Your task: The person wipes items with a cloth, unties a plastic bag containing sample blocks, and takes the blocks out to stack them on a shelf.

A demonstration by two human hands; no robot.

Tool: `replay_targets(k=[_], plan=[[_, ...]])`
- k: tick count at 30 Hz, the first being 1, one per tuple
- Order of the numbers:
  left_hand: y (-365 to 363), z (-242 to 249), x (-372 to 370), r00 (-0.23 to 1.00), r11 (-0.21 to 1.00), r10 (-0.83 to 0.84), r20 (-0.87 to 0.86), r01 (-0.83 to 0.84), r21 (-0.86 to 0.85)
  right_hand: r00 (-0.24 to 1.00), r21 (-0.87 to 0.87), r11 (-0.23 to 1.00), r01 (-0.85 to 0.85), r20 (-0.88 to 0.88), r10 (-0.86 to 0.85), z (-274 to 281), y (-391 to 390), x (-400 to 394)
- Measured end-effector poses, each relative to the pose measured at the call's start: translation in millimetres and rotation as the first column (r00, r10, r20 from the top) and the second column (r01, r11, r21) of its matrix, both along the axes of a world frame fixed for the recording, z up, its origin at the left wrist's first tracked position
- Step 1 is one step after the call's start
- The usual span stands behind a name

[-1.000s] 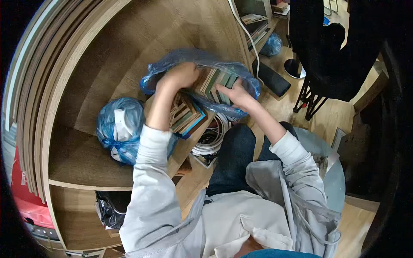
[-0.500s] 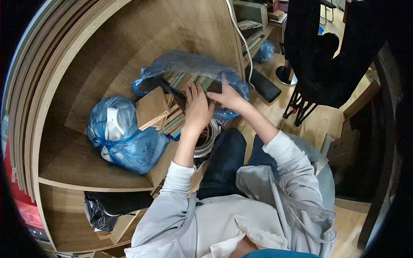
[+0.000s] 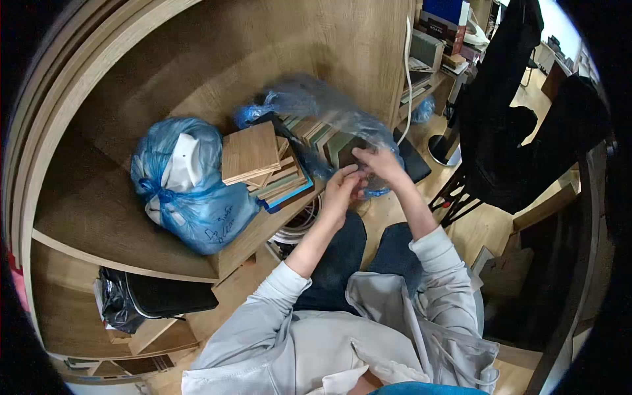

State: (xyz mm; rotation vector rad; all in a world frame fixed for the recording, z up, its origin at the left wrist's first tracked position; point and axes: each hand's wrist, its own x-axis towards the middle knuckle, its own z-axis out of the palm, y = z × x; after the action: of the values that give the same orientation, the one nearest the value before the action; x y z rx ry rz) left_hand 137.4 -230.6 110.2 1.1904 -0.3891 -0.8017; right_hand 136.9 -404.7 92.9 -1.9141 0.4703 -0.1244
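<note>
While both hands meet at the shelf's front edge, the left hand (image 3: 342, 187) and right hand (image 3: 376, 164) pinch the thin film of the open blue bag (image 3: 329, 108) (its mouth faces them). Samples (image 3: 322, 135) stand inside, just beyond the fingers. Left of the hands lies a stack of boards (image 3: 253, 155), then a knotted blue bag (image 3: 191, 191).

Inspector: Shelf access?
Clerk: Tied blue bag (image 3: 191, 191) blocks the left; stacked wood samples (image 3: 260, 161) fill the middle; open plastic bag (image 3: 322, 115) crowds the right edge; bare shelf board (image 3: 85, 224) lies clear behind the tied bag.
</note>
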Motion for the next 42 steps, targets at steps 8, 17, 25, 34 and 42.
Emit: replay_targets(k=[8, 17, 25, 34, 42], plan=[[-7.6, -35.0, 11.5, 0.852, 0.957, -0.088, -0.516, -0.072, -0.282, 0.988, 0.000, 0.999, -0.051, -0.148, 0.050, 93.8, 10.4, -12.9], [-15.4, -19.5, 18.4, 0.524, 0.694, -0.228, -0.820, -0.504, -0.515, 0.990, 0.045, 0.999, -0.025, -0.135, 0.030, 113.4, 25.3, 23.2], [-7.3, -13.6, 39.5, 0.414, 0.630, -0.393, -0.821, -0.529, -0.568, 0.989, -0.062, 0.996, -0.066, -0.136, 0.057, 102.4, 18.4, 36.4], [-10.0, -14.5, 37.8, 0.474, 0.626, -0.385, -0.792, -0.496, -0.602, 0.983, -0.069, 0.994, -0.085, -0.167, 0.073, 103.6, 14.9, 25.2], [-5.1, 0.2, 43.2, 0.294, 0.617, -0.481, -0.826, -0.556, -0.557, 0.950, -0.390, 0.914, -0.110, -0.311, -0.018, 118.6, 31.6, 71.2]])
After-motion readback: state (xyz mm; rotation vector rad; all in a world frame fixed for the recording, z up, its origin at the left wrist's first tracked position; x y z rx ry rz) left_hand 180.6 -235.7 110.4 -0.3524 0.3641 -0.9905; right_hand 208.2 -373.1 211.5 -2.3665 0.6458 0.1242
